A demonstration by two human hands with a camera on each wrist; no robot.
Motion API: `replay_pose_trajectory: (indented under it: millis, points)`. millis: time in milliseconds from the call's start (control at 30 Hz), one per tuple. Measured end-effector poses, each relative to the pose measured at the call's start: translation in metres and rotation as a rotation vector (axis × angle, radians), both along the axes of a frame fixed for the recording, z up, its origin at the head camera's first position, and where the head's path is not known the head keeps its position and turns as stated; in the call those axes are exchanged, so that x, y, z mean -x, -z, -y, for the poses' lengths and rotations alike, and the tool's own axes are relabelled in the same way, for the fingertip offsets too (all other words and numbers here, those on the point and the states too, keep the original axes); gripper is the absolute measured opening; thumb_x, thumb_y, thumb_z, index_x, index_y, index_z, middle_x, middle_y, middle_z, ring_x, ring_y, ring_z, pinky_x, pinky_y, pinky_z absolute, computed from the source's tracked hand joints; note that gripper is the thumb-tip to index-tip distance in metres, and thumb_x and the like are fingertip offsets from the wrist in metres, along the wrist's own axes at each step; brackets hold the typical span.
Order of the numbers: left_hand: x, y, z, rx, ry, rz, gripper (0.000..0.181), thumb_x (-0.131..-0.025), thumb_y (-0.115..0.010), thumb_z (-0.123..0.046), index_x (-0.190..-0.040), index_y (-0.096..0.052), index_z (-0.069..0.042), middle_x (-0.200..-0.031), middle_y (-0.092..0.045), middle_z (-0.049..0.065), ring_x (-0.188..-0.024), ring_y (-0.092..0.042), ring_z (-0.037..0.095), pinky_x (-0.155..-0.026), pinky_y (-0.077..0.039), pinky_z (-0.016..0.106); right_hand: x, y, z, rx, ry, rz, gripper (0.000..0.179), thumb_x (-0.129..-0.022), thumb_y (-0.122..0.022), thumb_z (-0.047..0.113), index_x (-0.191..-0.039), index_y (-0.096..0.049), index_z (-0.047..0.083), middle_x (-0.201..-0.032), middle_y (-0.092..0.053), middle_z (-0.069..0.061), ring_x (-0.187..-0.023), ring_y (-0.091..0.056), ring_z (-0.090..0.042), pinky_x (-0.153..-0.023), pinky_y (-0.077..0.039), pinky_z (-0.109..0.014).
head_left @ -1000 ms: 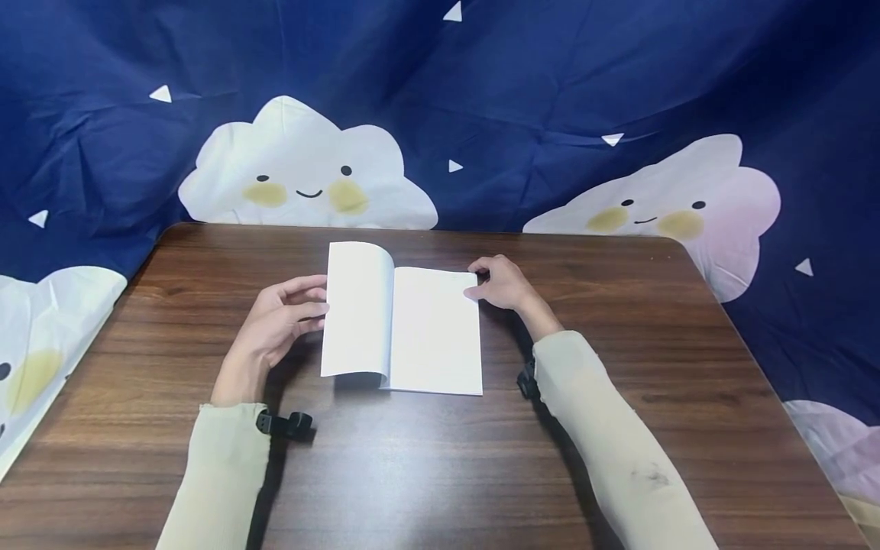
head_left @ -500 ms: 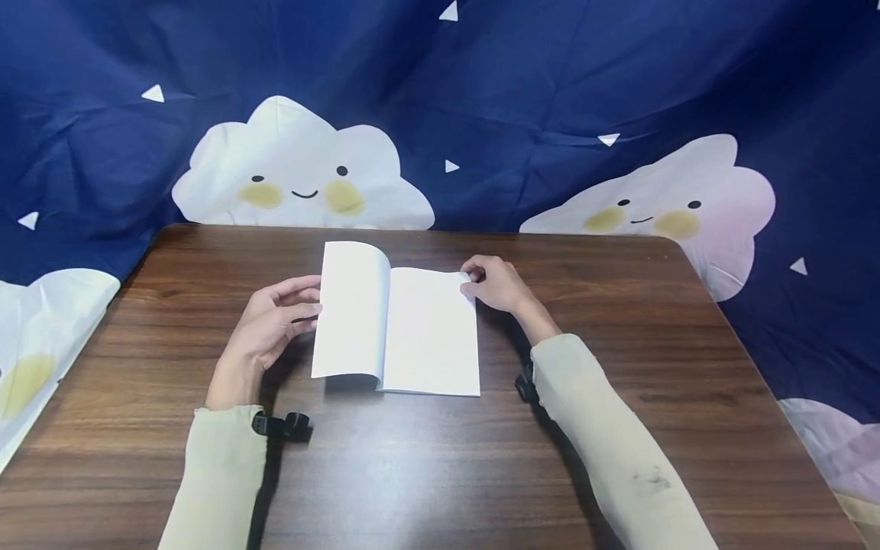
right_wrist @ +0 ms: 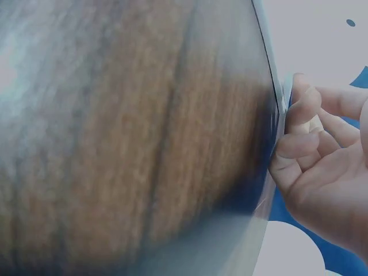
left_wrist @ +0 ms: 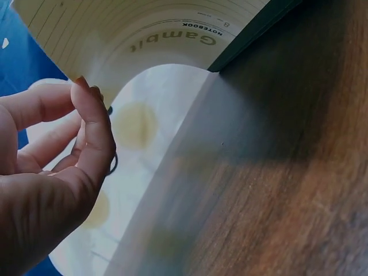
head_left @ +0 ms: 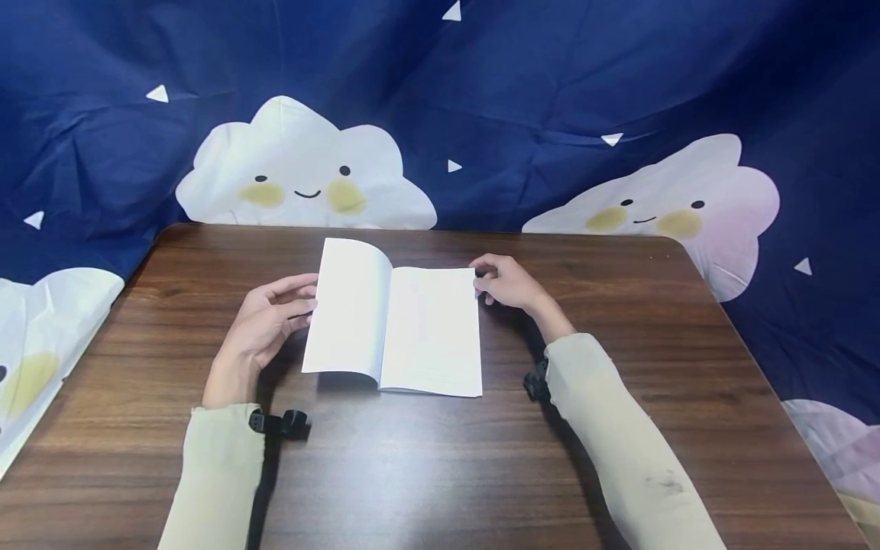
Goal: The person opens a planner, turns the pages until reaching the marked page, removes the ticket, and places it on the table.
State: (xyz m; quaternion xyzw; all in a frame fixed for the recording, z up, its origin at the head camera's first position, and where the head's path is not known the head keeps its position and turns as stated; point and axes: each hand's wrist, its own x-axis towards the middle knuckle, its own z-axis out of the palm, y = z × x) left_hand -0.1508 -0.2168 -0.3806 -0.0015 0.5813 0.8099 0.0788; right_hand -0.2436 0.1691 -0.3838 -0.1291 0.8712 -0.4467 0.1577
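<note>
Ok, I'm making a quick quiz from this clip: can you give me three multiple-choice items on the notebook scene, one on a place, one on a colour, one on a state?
1. Where does the notebook lie?
A. on the wooden table
B. on the person's lap
C. on the floor

2. What colour is the backdrop cloth behind the table?
A. red
B. dark blue with white clouds
C. plain green

3. What state is the notebook in?
A. shut flat
B. rolled into a tube
C. open, its left leaves lifted

Answers:
1 A, the head view shows it on the brown tabletop.
2 B, blue fabric with smiling clouds fills the background.
3 C, the left hand props up the curved left leaves while the right hand touches the right page's far corner.
</note>
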Motion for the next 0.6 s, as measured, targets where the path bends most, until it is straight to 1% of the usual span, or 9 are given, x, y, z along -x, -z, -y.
replay_pose_trajectory:
  millis: [100, 233, 367, 600]
  points:
    - [0.0003, -0.0002, 0.0015, 0.001, -0.016, -0.007, 0.033, -0.092, -0.064, 0.013, -0.123, -0.065, 0.001, -0.096, -0.071, 0.006, -0.083, -0.070, 0.014, -0.071, -0.058, 0.025, -0.0001, -0.0011, -0.0009, 0.023, 0.017, 0.025, 0.038, -0.100, -0.055, 0.003, -0.137, -0.054, -0.003, -0.087, -0.070, -0.016, -0.068, -0.060, -0.024, -0.060, -0.046, -0.028]
    - [0.0001, 0.0001, 0.0037, 0.013, -0.032, -0.013, 0.031, -0.093, -0.065, 0.011, -0.123, -0.067, 0.001, -0.096, -0.072, 0.006, -0.085, -0.070, 0.015, -0.072, -0.058, 0.026, -0.0007, -0.0015, 0.0005, 0.050, 0.045, 0.053, 0.037, -0.100, -0.060, 0.010, -0.136, -0.056, 0.003, -0.083, -0.067, -0.011, -0.068, -0.059, -0.022, -0.054, -0.040, -0.024]
    - [-0.0004, 0.0007, 0.0068, 0.015, -0.041, -0.014, 0.031, -0.093, -0.065, 0.011, -0.122, -0.067, 0.001, -0.096, -0.072, 0.005, -0.084, -0.070, 0.014, -0.072, -0.058, 0.025, -0.0001, -0.0007, 0.0026, 0.078, 0.061, 0.082, 0.037, -0.099, -0.063, 0.012, -0.135, -0.057, 0.005, -0.078, -0.063, -0.009, -0.067, -0.057, -0.021, -0.054, -0.040, -0.025]
    - [-0.0001, 0.0024, 0.0079, 0.010, -0.035, -0.006, 0.032, -0.093, -0.065, 0.010, -0.123, -0.066, 0.001, -0.097, -0.072, 0.005, -0.084, -0.071, 0.014, -0.071, -0.058, 0.026, 0.0007, -0.0020, 0.0052, 0.126, 0.118, 0.126, 0.035, -0.099, -0.063, 0.011, -0.133, -0.058, 0.006, -0.077, -0.063, -0.007, -0.067, -0.054, -0.020, -0.057, -0.042, -0.027]
